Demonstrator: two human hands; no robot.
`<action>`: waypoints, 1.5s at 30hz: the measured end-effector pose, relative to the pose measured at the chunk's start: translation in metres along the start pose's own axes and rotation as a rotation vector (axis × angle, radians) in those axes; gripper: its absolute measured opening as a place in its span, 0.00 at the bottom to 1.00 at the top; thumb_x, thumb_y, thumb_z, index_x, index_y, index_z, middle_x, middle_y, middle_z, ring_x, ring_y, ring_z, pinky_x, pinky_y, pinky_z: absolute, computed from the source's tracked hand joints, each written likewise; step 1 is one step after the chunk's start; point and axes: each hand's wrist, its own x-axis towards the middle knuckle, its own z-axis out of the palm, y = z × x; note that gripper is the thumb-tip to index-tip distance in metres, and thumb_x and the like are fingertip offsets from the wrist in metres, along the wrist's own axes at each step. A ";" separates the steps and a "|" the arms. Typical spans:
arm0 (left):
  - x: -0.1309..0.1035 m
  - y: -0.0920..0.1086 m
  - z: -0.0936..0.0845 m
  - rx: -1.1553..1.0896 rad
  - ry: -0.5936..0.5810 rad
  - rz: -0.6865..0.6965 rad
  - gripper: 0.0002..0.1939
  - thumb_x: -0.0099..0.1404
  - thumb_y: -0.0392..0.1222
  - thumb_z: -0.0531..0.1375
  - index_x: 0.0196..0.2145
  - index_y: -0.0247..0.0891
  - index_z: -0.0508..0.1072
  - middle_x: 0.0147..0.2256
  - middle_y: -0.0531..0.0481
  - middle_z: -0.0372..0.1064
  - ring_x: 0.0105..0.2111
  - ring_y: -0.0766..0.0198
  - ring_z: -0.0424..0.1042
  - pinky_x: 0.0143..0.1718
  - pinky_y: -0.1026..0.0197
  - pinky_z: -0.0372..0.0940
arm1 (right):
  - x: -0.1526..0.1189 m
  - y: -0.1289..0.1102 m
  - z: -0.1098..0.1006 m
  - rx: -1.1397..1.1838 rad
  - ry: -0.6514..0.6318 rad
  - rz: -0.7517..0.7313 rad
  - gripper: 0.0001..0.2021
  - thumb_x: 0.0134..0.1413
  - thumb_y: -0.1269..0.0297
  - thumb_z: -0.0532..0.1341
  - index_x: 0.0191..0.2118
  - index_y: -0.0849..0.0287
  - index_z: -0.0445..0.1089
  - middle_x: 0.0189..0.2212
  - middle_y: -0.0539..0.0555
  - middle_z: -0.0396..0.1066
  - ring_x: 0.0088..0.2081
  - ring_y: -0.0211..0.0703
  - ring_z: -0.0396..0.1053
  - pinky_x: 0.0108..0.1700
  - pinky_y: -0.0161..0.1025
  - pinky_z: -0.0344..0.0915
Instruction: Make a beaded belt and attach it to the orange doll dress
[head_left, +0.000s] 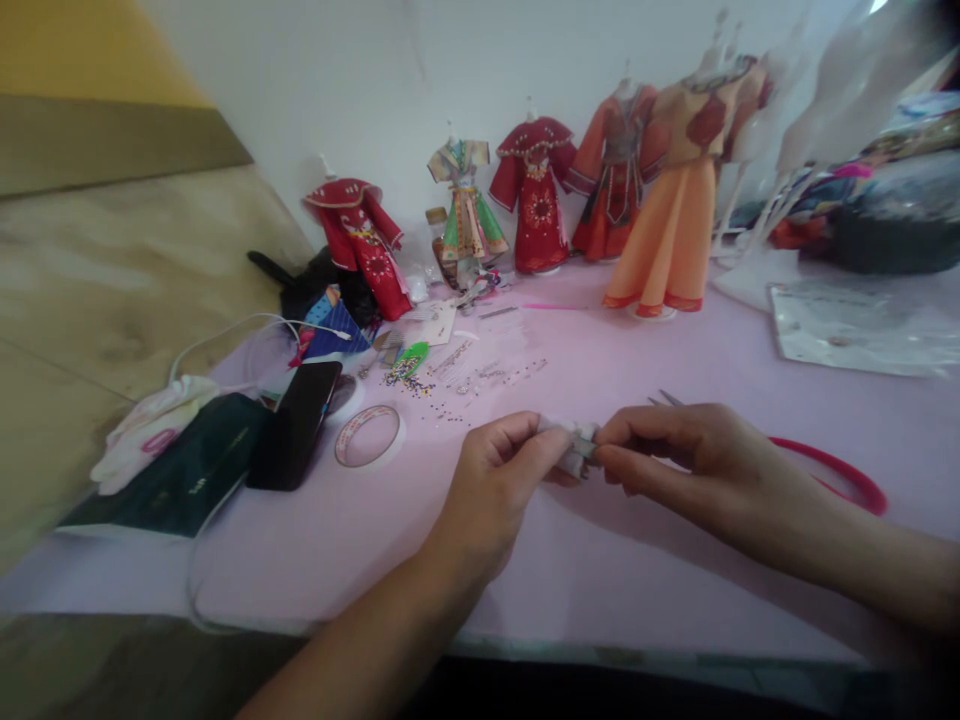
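Observation:
Over the pink tabletop, my left hand pinches a small piece of greyish-white fabric between thumb and fingers. From the other side my right hand closes its thumb and fingertips on the fabric's right edge. The fingers cover much of the piece, so its full shape is hidden. Behind my right hand lie scissors with a red handle. Their blade tips show above the knuckles, and the middle is hidden by the hand.
Several small dresses on stands, such as an orange one and a red one, line the wall. Loose beads, a tape roll, a black phone and a dark green box lie left. A clear plastic bag lies right.

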 end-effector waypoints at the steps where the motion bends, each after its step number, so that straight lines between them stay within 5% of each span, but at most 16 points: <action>1: 0.000 0.001 0.000 0.000 0.000 0.001 0.10 0.64 0.40 0.64 0.26 0.35 0.79 0.26 0.51 0.75 0.30 0.66 0.72 0.38 0.62 0.67 | 0.000 0.000 0.000 0.001 -0.001 -0.009 0.12 0.67 0.57 0.61 0.32 0.53 0.75 0.27 0.45 0.71 0.32 0.36 0.66 0.35 0.35 0.61; 13: -0.001 -0.004 -0.004 0.017 -0.032 0.024 0.07 0.62 0.37 0.68 0.27 0.35 0.77 0.26 0.55 0.74 0.28 0.72 0.71 0.35 0.67 0.65 | -0.001 0.005 0.000 -0.037 -0.004 -0.014 0.14 0.67 0.53 0.61 0.32 0.54 0.75 0.28 0.45 0.73 0.31 0.37 0.67 0.35 0.36 0.61; 23: 0.000 -0.002 -0.003 0.018 -0.039 -0.001 0.14 0.68 0.43 0.61 0.26 0.35 0.76 0.25 0.52 0.72 0.29 0.67 0.69 0.36 0.63 0.66 | 0.001 0.004 -0.001 -0.035 -0.031 -0.036 0.13 0.68 0.54 0.60 0.33 0.53 0.76 0.28 0.44 0.73 0.31 0.35 0.67 0.33 0.34 0.61; 29: -0.001 -0.003 -0.002 0.026 -0.069 0.030 0.10 0.63 0.40 0.68 0.27 0.34 0.74 0.25 0.55 0.70 0.28 0.71 0.67 0.34 0.66 0.62 | 0.000 0.006 0.000 -0.073 -0.039 -0.005 0.14 0.68 0.54 0.60 0.33 0.52 0.75 0.29 0.44 0.74 0.32 0.37 0.68 0.35 0.36 0.62; 45: -0.001 -0.002 -0.004 0.039 -0.112 0.016 0.13 0.68 0.44 0.64 0.27 0.35 0.74 0.27 0.54 0.71 0.30 0.69 0.69 0.37 0.63 0.64 | 0.001 0.003 0.000 -0.088 -0.062 0.027 0.13 0.67 0.55 0.60 0.34 0.54 0.76 0.30 0.48 0.75 0.33 0.40 0.68 0.35 0.38 0.61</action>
